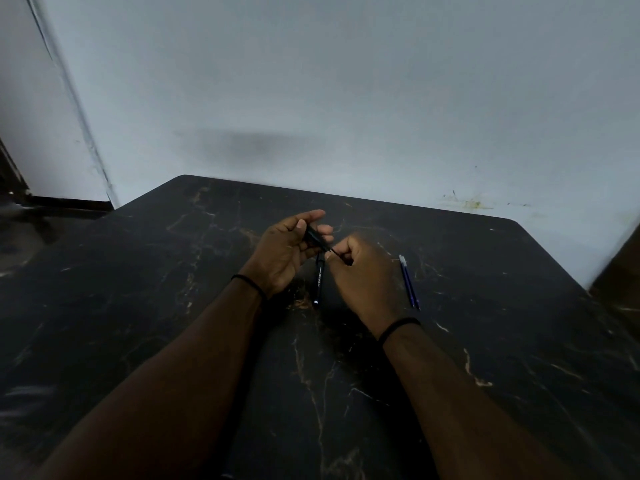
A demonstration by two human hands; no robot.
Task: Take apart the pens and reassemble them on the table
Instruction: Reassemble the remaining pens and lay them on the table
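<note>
My left hand point(284, 250) grips a short black pen part point(316, 239) that points down to the right. My right hand point(362, 271) is closed, its fingertips pinching the thin tip end of that part. Below and between both hands a black pen barrel point(319, 282) with white lettering lies on the dark marble table point(173, 306), pointing toward me. To the right of my right hand a blue pen point(408, 282) lies on the table with a thin refill beside it.
The table's far edge meets a pale wall point(346, 98). A door frame point(69, 109) stands at the left. A brown object point(620, 265) shows at the right edge of the table.
</note>
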